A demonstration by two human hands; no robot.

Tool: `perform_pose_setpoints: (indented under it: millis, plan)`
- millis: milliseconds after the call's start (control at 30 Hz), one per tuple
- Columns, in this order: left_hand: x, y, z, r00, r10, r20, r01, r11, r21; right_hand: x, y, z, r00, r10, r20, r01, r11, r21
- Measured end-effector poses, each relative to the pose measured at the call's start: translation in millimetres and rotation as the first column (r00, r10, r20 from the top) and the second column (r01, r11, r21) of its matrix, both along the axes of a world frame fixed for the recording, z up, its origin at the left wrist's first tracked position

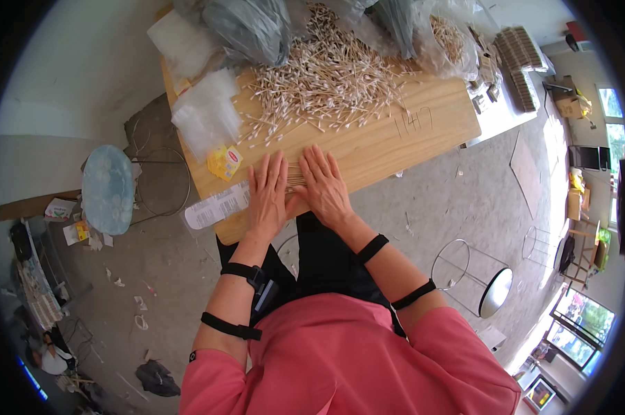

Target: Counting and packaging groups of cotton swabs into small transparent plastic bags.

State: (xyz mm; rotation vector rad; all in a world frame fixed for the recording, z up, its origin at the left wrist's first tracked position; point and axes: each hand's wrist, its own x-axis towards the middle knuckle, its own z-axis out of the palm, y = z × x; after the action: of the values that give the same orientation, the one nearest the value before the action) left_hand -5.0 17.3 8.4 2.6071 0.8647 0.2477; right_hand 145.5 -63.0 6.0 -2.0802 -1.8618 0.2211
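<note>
My left hand (267,197) and my right hand (323,188) lie side by side near the front edge of the wooden table (368,155), fingers stretched out and pointing away from me. Between them is a small row of cotton swabs (296,176), with sticks side by side and partly hidden under my palms and thumbs. Both hands touch this row from its two sides. Farther back a large loose heap of cotton swabs (326,83) spreads over the tabletop. Left of my left hand are a yellow packet or label (224,162) and a clear printed plastic sleeve (219,206).
Stacked clear plastic bags (207,114) lie at the table's left side. Grey plastic bags (247,28) and a clear bag of swabs (447,41) stand at the back. A blue-topped stool (107,188) is to the left, a round stool (496,292) to the right.
</note>
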Motion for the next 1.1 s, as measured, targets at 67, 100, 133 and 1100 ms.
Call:
perform_pose_setpoints:
  millis: [67,100,133,1100]
  plan:
    - [0.8,0.8,2.8,0.999,0.018,-0.04,-0.018,1.0,-0.008,-3.6,2.1,-0.3,1.0,-0.019,0.011,0.019,1.0,-0.007]
    - [2.2,1.6,5.3,0.999,0.015,-0.04,-0.016,1.0,-0.008,-4.2,3.1,0.5,1.0,-0.029,0.0,0.029,1.0,-0.011]
    - [3.6,2.3,7.9,0.997,0.018,-0.076,-0.018,1.0,-0.008,-4.3,3.8,1.4,0.999,-0.04,-0.011,0.04,0.999,-0.016]
    - [8.5,9.9,17.8,0.994,0.012,-0.107,-0.008,1.0,0.029,10.6,8.7,-4.7,0.995,0.059,-0.078,-0.058,0.998,0.025]
